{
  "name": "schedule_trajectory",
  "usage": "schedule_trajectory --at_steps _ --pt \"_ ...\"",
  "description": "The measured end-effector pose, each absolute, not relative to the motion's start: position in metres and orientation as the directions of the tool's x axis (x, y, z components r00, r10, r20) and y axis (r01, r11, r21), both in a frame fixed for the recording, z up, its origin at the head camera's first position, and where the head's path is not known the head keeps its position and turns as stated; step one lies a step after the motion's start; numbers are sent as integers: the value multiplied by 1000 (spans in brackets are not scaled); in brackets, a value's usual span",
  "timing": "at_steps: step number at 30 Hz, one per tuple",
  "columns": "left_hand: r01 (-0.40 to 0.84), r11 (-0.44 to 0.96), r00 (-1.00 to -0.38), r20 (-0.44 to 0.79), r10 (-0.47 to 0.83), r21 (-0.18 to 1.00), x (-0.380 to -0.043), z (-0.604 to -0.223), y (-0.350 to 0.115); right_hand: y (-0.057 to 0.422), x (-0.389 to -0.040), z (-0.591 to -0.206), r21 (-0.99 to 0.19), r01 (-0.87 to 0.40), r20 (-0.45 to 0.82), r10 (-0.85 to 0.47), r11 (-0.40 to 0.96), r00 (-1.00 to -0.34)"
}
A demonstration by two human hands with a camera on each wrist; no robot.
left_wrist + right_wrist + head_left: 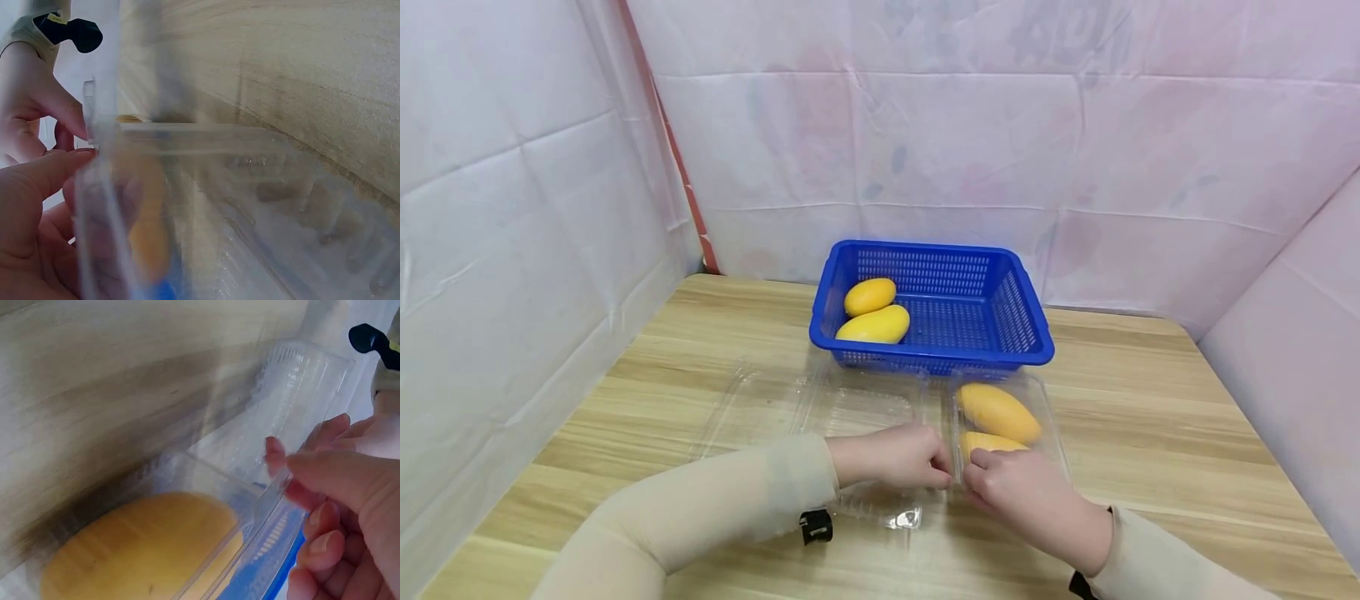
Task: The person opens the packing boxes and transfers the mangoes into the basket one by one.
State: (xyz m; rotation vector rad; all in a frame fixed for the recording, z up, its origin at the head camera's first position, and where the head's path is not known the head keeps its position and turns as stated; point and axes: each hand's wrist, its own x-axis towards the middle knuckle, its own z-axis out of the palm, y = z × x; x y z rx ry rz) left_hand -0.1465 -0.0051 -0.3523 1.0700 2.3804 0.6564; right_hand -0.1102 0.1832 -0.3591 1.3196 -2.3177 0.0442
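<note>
Two orange-yellow mangoes (1000, 413) lie in the right-hand part of a clear plastic clamshell box (1052, 421); the nearer one is partly covered by my right hand (1033, 500). Between thumb and fingers, that hand pinches the box's rim, as the right wrist view shows, with a mango (150, 550) close below. My left hand (898, 457) grips the upright clear plastic edge (103, 206) facing it. Both hands are close together at the gap between the clear plastic parts. More clear plastic (865, 404) spreads under and behind the left hand.
A blue slotted basket (932, 357) stands behind the box, with two mangoes (874, 325) at its left end. Another transparent tray or lid section (752, 408) lies at the left on the wooden table (1157, 417). Pale sheets (955, 150) hang around the table.
</note>
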Motion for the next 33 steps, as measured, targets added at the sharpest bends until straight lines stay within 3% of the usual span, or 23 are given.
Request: schedule_trajectory --at_steps 5,13,19,26,29,33 --pt "468 603 -601 -268 753 646 -145 -356 -4 177 -111 -363 240 -802 448 -796 546 -408" --pt "491 594 -587 -261 766 638 -146 -359 -4 172 -111 -365 205 -794 448 -776 572 -443" --pt "553 564 -576 -208 791 614 -148 -359 -6 174 -112 -368 211 -802 468 -778 560 -420" --pt "510 599 -599 -244 762 618 -146 -359 -11 172 -112 -372 218 -814 469 -789 539 -397" --pt "429 604 -605 -283 744 671 -144 -357 -13 171 -111 -371 218 -814 475 -787 539 -394" --pt "187 568 -629 -347 696 801 -141 -354 -14 170 -108 -367 203 -808 470 -779 553 -415"
